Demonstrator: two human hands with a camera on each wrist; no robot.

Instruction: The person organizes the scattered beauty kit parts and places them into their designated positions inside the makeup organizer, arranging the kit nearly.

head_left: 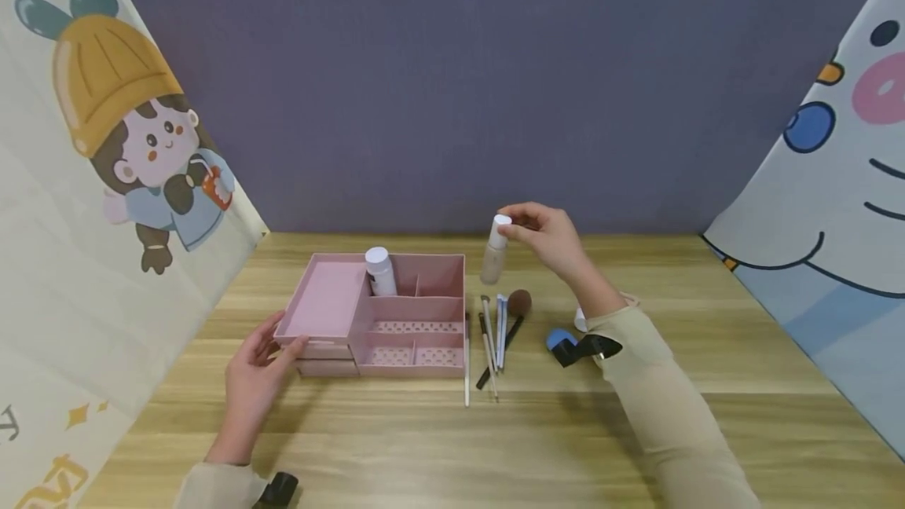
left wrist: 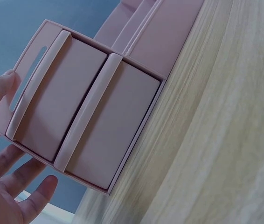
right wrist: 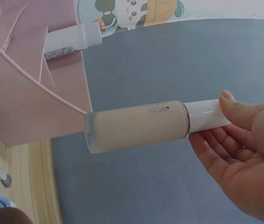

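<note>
right hand (head_left: 547,238) pinches beige bottle (head_left: 494,254) by white cap, lifted just right of pink organizer (head_left: 385,313), clear of brushes (head_left: 495,332) below; left hand (head_left: 254,375) fingers relaxed, resting at organizer's left drawer corner, likely steadying it; white bottle (head_left: 379,270) stands in organizer back compartment

A staged home-style vanity corner: a wooden worktop (head_left: 636,446) carries a pink organiser (head_left: 396,320), with makeup brushes (head_left: 495,336) just right of it, cartoon curtains (head_left: 85,179) either side and a grey backdrop (head_left: 452,85) behind.
</note>
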